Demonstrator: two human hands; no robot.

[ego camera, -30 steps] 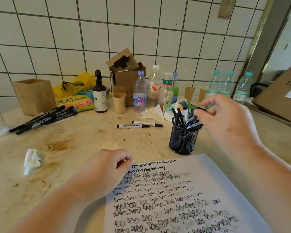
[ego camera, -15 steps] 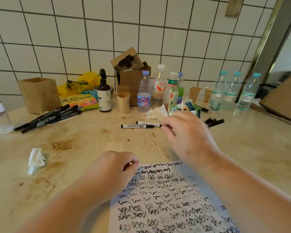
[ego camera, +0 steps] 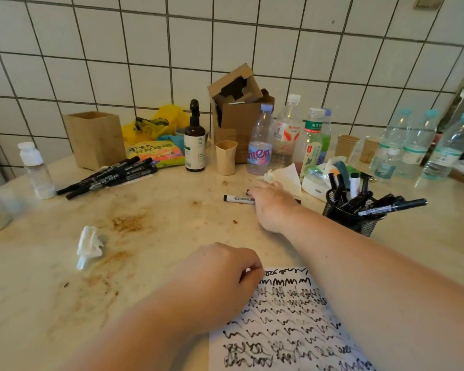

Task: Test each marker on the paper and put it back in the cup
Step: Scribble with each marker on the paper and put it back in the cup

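Your right hand reaches across the stained beige desk and lies over the two white-barrelled markers with black caps; its fingers cover their right ends, and you cannot tell whether the grip has closed on one. Your left hand rests with curled fingers on the top left corner of the white paper sheet covered in black scribbles, pinning it. The black wire-mesh cup, full of black markers, stands just right of your right wrist. More black markers lie far left.
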